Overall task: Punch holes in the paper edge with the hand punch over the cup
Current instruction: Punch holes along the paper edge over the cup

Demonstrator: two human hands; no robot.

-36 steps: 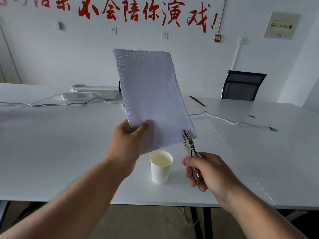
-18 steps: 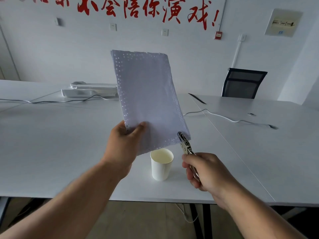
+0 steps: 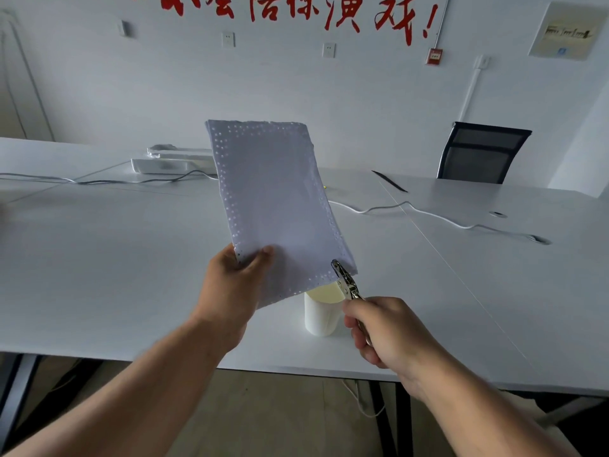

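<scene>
Biting the lower right corner of the paper [image 3: 273, 206], the punch [image 3: 344, 281] has its head on the bottom edge, right over the cup [image 3: 319, 316]. Paper is held upright, tilted left, above the desk [image 3: 99, 275]; hole rows run along its left, top, right and bottom edges. Left hand [image 3: 230, 288] pinches the lower left corner, thumb on the front. Right hand [image 3: 385, 331] is clenched round the punch handles. Cup stands on the desk near the front edge, rim partly hidden by paper. Farther back: cable [image 3: 428, 214], white tray [image 3: 171, 161], chair [image 3: 481, 153].
</scene>
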